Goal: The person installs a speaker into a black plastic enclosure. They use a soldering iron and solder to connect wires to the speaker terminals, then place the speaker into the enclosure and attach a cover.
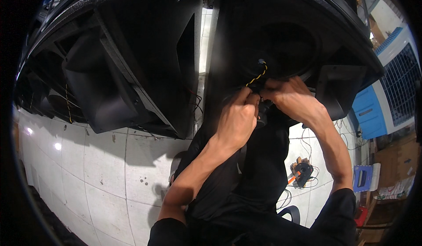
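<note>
Both my hands are together in front of an open black speaker cabinet (237, 35). A twisted yellow-and-black wire (259, 76) comes out of the dark cabinet and runs down to my left fingertips. My left hand (237, 116) is closed, with its fingertips pinched on the lower end of that wire. My right hand (292, 96) is closed too, its curled fingers almost touching the left ones; what they hold is hidden. Just below the fingers sits a dark rounded part (263, 114), partly covered by my hands and hard to make out against my black trousers.
Another black cabinet with a horn (99, 83) stands at left, thin wires hanging near it. A second horn (338, 87) is right of my hands. On the tiled floor (105, 167) lies a dark round part (303, 173) with an orange-handled tool. A blue-and-white air cooler (387, 87) stands far right.
</note>
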The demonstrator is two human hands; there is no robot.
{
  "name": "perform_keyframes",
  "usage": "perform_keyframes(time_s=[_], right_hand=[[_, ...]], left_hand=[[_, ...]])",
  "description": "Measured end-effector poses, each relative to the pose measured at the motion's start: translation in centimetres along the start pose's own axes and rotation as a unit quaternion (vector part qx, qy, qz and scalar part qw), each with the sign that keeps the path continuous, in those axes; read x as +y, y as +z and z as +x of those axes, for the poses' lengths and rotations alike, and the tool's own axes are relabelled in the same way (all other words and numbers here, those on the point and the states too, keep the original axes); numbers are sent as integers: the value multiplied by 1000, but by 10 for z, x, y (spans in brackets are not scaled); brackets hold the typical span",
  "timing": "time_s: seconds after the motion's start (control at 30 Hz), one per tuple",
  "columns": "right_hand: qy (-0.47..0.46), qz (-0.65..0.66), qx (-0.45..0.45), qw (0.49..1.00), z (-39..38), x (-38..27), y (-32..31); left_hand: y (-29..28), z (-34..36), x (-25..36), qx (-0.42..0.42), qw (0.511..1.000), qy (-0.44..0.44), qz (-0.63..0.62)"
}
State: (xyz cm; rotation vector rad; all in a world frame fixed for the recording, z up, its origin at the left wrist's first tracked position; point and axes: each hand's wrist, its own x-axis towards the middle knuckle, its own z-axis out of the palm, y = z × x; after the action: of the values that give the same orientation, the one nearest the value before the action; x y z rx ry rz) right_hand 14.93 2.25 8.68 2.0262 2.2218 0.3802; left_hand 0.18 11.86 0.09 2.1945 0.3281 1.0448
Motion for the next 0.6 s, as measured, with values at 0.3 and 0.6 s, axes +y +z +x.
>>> perform_keyframes(time_s=[0.3, 0.6], right_hand=[[94, 147, -95, 980, 10, 5, -8], [276, 349, -47, 894, 10, -8, -4]], left_hand=[[6, -5, -1, 40, 999, 13, -15], [6, -5, -4, 46, 998, 21, -43]])
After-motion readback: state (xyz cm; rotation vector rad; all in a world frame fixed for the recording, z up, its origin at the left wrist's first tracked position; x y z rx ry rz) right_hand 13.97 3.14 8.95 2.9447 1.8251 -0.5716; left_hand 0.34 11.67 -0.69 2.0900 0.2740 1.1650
